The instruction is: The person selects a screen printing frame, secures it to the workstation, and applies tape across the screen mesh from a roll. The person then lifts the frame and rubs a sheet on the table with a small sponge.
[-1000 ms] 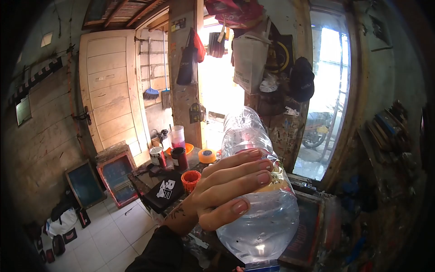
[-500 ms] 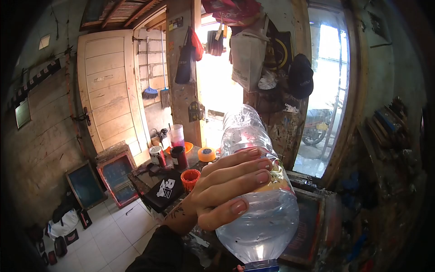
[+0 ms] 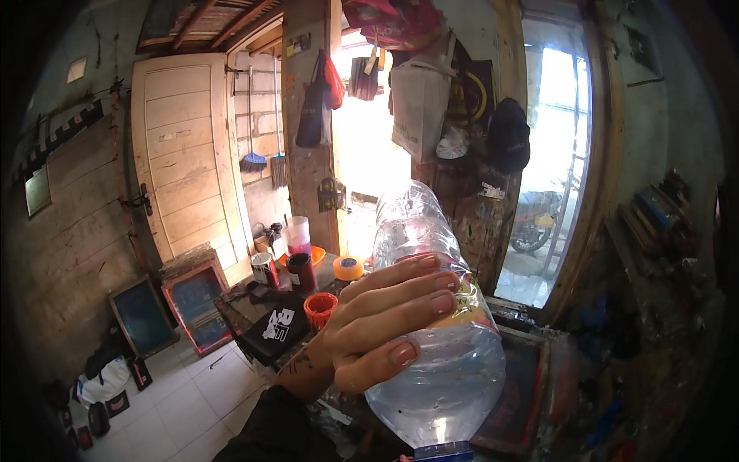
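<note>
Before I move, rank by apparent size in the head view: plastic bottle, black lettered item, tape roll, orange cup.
1. plastic bottle
2. black lettered item
3. tape roll and orange cup: too close to rank

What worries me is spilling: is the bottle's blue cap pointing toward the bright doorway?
No, the blue cap is at the near end of the bottle, away from the bright doorway.

2 brooms (image 3: pixel 253 162) hanging beside pale door (image 3: pixel 185 146); orange container (image 3: pixel 320 308) near tape roll (image 3: pixel 349 268); dark cap (image 3: pixel 509 135) hanging.
</note>
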Demonstrator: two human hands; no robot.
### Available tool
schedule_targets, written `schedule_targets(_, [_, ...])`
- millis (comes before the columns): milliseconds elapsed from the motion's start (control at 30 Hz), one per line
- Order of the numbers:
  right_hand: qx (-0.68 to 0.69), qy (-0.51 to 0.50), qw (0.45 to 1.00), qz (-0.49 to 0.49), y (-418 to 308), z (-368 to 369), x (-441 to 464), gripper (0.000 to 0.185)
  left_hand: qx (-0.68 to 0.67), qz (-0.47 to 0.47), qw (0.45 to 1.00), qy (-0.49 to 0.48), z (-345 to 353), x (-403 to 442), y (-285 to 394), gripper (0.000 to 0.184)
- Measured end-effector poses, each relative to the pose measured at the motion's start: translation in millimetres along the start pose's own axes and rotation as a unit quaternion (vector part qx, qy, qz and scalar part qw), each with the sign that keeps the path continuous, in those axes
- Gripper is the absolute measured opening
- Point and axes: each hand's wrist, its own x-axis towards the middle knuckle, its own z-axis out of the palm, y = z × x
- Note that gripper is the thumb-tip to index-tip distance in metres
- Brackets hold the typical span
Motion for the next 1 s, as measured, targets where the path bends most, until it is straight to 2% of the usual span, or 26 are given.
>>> schedule_targets(267, [0.012,-0.007,1.0,0.01,-5.9,3.1,-2.6,0.03,-0.007,-0.019,1.0,-0.016,-5.5,-3.9,4.0,0.051])
schedule_targets(367, [0.016,0.002,0.999,0.044,-13.3,5.4,-7.0,0.028,0.012,-0.027,0.999,-0.013,-6.0,-7.6,5.4,0.051])
schedule_targets(467, [0.024,-0.006,0.999,0.026,-16.6,3.7,-9.3,0.028,0.03,-0.036,0.999,-0.023,-12.3,-9.1,13.3,0.05])
schedule_targets(567, [-0.034,-0.062,0.996,-0.053,-55.2,4.6,-14.3,0.031,0.011,-0.089,0.994,-0.07,-26.8,-12.1,25.7,0.048])
schedule_targets(700, [-0.07,-0.109,0.983,-0.128,-109.1,-1.2,-26.5,0.046,-0.009,-0.172,0.976,-0.133,-45.5,-16.6,51.4,0.045])
schedule_targets(767, [-0.079,-0.099,0.975,-0.182,-147.8,-0.6,-39.3,0.056,-0.042,-0.216,0.964,-0.149,-51.8,-23.0,61.3,0.049])
schedule_targets(833, [-0.1,-0.054,0.957,-0.268,-196.8,5.5,-58.1,0.051,-0.035,-0.265,0.954,-0.135,-52.4,-32.9,76.7,0.055])
schedule_targets(867, [-0.116,-0.006,0.925,-0.361,-212.8,7.7,-66.8,0.047,-0.034,-0.304,0.944,-0.121,-51.5,-38.4,87.1,0.06])
schedule_targets(900, [-0.128,0.039,0.881,-0.453,-225.6,11.6,-71.9,0.046,-0.029,-0.321,0.941,-0.104,-52.1,-50.6,94.1,0.074])
schedule_targets(933, [-0.135,0.08,0.826,-0.542,-239.0,15.4,-76.0,0.047,-0.017,-0.333,0.937,-0.108,-54.8,-60.4,104.4,0.074])
schedule_targets(967, [-0.136,0.066,0.833,-0.532,-253.8,18.1,-81.9,0.047,-0.034,-0.38,0.917,-0.119,-57.6,-68.3,117.9,0.076])
schedule_targets(1000, [-0.129,-0.002,0.799,-0.587,-267.6,21.0,-86.3,0.038,-0.051,-0.423,0.896,-0.13,-59.3,-76.0,128.8,0.079])
